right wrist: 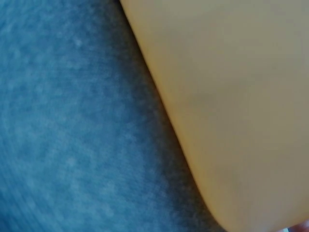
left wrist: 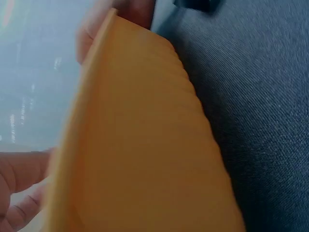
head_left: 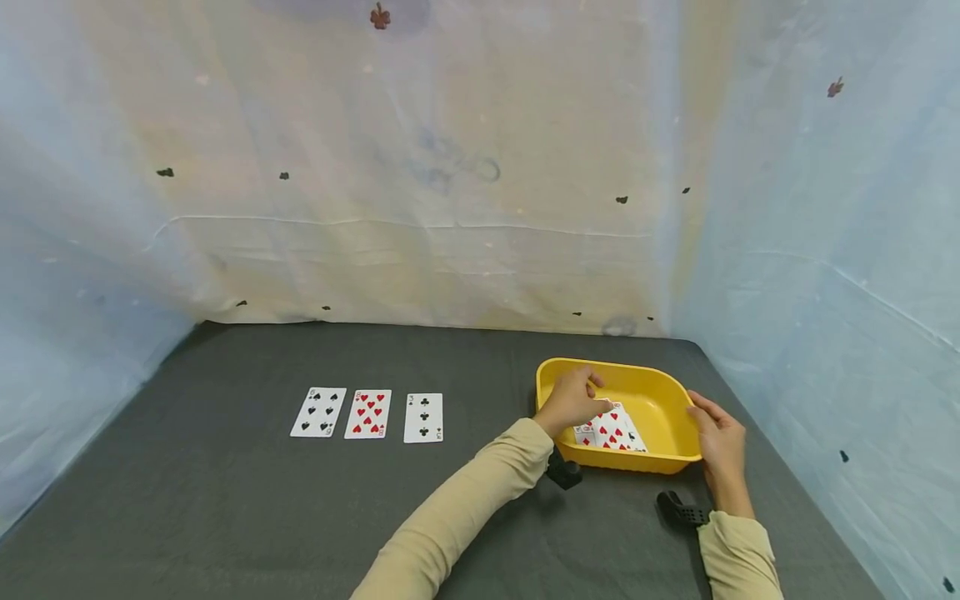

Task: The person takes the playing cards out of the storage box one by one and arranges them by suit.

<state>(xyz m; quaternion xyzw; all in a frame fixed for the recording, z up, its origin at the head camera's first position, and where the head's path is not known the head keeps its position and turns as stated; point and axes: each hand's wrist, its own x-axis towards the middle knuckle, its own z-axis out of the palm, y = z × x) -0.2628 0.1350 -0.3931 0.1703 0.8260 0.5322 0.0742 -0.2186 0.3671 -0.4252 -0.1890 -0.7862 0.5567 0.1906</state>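
Observation:
A yellow plastic tray [head_left: 660,392] stands at the right of the dark table, with several playing cards [head_left: 617,429] lying face up inside, red hearts showing on top. My left hand [head_left: 570,404] reaches over the tray's near left side, thumb and fingers apart above the cards. Its thumb is close to the top card; whether it touches cannot be told. With my right hand [head_left: 722,442] I grip the tray's right rim, thumb on top. In the left wrist view the tray's outer wall [left wrist: 140,130] fills the middle. In the right wrist view, the tray wall [right wrist: 241,106] hides most of the hand.
Three cards lie face up in a row on the left: a six of spades [head_left: 318,412], a hearts card [head_left: 368,414] and a three of clubs [head_left: 423,417]. Pale sheeting [head_left: 450,167] hangs behind and beside the dark tabletop [head_left: 225,500].

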